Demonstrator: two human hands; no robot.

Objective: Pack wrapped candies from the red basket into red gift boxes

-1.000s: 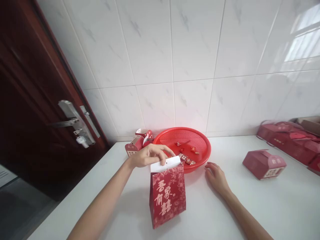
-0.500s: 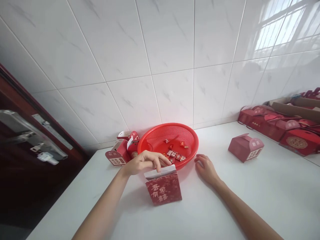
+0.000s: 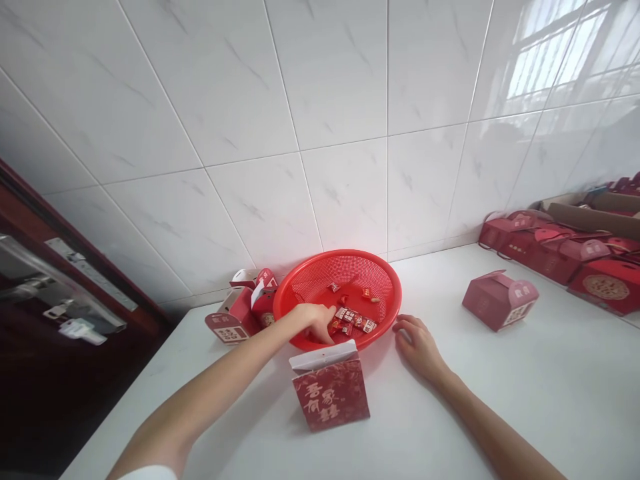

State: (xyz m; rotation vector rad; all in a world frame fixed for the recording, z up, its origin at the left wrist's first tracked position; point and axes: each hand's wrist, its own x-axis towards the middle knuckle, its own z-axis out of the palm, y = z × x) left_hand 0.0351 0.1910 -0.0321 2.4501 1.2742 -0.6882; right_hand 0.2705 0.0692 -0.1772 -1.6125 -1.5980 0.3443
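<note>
Our left hand (image 3: 320, 325) has just let go of the top of the red paper gift box (image 3: 331, 398) and dipped into the red plastic colander (image 3: 320, 272), near the middle of the frame. That leaves the gift box standing on its own on the white table (image 3: 410, 433), low in the centre, its white top flap (image 3: 323, 359) raised and no hand steadying it. We have our left fingers down at the near left of the colander's floor, right beside the small red wrapped sweets (image 3: 346, 328) and just left of the longer wrapped bars (image 3: 356, 319). The fingertips are hidden, so we cannot tell whether they have closed on a sweet or are only reaching among them. The gift box lies below and slightly right of that hand, apart from it and close to the colander's near rim. Our right hand (image 3: 419, 345) rests on the table just right of the colander, fingers loosely bent and parted, gripping nothing that we can see. Further right sits a pink handled box (image 3: 500, 300), well apart from our right hand; more small boxes (image 3: 235, 319) stand against the colander's left side.
</note>
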